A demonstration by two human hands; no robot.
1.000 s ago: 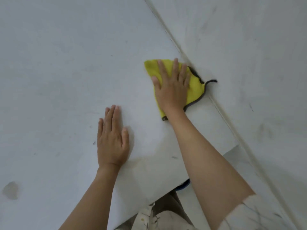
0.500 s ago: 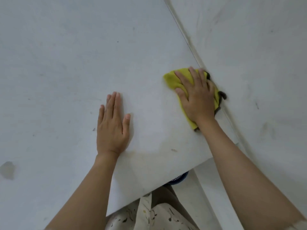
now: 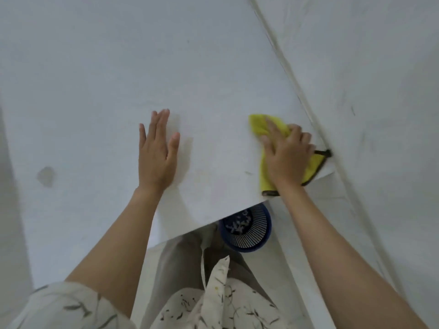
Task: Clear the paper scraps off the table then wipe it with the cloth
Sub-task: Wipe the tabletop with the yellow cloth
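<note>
The right hand (image 3: 286, 157) presses the yellow cloth (image 3: 264, 176) flat against the table (image 3: 95, 79) at its near right corner, fingers partly curled over the fabric, beside the seam along the right edge; the left hand (image 3: 158, 153) lies palm down with straight fingers near the near edge, holding nothing. No paper scraps show on the tabletop, while pale bits lie in the blue basket (image 3: 251, 233) below the near edge, so wiping appears to be the step in hand. To do it well: keep even pressure, overlap each pass, and cover the grey stain (image 3: 46, 176) toward the left edge.
</note>
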